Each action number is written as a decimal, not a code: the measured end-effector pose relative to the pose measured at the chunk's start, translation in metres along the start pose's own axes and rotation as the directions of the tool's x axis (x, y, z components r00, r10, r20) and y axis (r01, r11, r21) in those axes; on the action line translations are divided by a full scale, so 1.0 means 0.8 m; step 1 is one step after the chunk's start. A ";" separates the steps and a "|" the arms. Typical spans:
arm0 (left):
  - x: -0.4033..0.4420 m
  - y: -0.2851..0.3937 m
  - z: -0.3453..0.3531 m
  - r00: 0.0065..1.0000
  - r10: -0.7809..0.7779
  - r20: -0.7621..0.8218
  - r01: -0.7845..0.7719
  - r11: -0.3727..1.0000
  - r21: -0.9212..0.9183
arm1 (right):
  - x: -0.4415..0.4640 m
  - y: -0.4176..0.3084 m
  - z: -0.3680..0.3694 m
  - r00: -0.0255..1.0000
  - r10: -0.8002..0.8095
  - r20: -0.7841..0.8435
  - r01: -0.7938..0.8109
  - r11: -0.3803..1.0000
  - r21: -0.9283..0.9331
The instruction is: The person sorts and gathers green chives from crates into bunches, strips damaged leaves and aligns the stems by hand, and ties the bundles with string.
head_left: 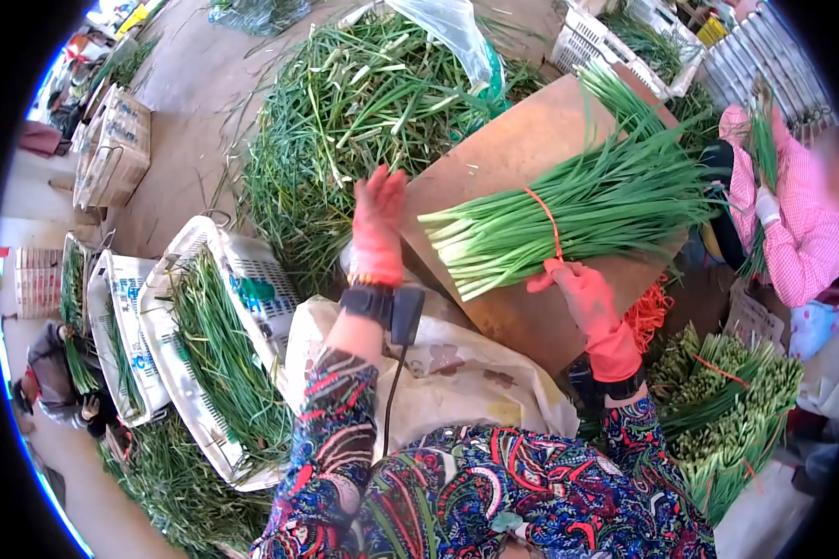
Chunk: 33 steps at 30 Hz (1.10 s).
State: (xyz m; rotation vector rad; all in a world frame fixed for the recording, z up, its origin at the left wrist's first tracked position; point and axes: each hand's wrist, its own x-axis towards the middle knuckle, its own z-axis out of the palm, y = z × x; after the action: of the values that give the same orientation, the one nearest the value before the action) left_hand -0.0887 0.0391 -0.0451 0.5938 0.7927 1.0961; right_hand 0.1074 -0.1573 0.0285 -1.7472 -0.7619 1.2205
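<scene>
A bundle of green garlic chives (569, 210) lies across a brown board (508, 140), its pale cut ends to the left. One red tie (545, 216) crosses the bundle near its middle. My right hand (583, 303), in a pinkish-red glove, pinches the lower end of that tie at the bundle's near edge. My left hand (378, 228), gloved the same way, is raised off the board's left edge with its fingers stretched out and nothing in it. More chives (620, 98) lie at the board's far edge.
A large heap of loose greens (364, 112) lies beyond my left hand. White crates (210, 349) of chives stand at left. Red ties (651, 312) and stacked bundles (727, 401) are at right. A person in pink checks (792, 214) holds chives; another person (56, 377) works far left.
</scene>
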 end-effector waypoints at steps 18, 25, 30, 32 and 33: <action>-0.093 0.006 0.138 0.657 -0.246 0.713 -0.754 -0.189 0.629 | 0.022 -0.038 -0.011 0.978 -0.209 -0.026 0.179 0.758 0.627; -0.076 0.036 0.185 0.661 -0.178 0.729 -0.722 -0.414 0.554 | 0.061 -0.099 0.000 0.968 -0.189 -0.163 0.246 0.839 0.485; -0.063 -0.029 0.195 0.785 -0.266 0.559 -0.607 -0.509 0.610 | 0.069 -0.114 0.010 0.987 -0.064 -0.150 0.133 0.846 0.516; -0.042 -0.024 0.204 0.801 -0.423 0.424 -0.596 -0.491 0.636 | 0.052 -0.109 0.009 0.990 -0.053 -0.127 0.104 0.894 0.435; -0.023 -0.024 0.199 0.745 -0.488 0.456 -0.639 -0.323 0.698 | 0.040 -0.100 0.008 0.994 -0.047 -0.102 0.082 0.923 0.376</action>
State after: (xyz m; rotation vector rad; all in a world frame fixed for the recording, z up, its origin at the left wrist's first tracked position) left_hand 0.0452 0.0085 0.0392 2.5780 0.8156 -0.2608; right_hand 0.1110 -0.0920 0.0855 -1.4350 -0.4847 1.1476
